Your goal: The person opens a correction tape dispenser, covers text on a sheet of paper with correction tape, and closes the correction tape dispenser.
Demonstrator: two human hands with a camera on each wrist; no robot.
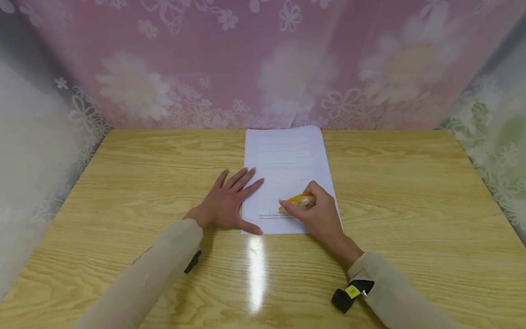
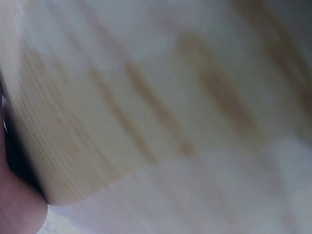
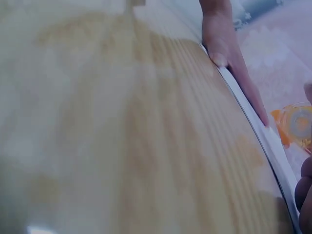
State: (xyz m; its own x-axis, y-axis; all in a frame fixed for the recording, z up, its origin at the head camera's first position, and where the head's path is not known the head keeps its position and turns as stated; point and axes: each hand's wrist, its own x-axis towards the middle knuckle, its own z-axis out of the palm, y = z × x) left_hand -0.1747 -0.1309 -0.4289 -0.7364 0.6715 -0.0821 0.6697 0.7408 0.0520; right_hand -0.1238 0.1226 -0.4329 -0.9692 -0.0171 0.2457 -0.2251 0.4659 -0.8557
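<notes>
A white sheet of paper (image 1: 287, 141) lies on the table, with whitish strips across much of it and a few printed lines near its lower edge. My left hand (image 1: 223, 203) rests spread on the paper's left side, fingers straight. In my right hand (image 1: 324, 217), thumb and fingers pinch an orange correction tape dispenser (image 1: 303, 199), its tip low over the page by the printed lines. The right wrist view shows the dispenser's clear round body (image 3: 298, 122) at the right edge. Only a blurred bit of the left hand (image 2: 22, 207) appears in the left wrist view.
The wooden table (image 1: 411, 192) extends to both sides of the paper. Behind it hangs a pink flowered curtain (image 1: 230, 64), with pale flowered cloth at either side. A black strap device (image 1: 349, 294) is on the right wrist.
</notes>
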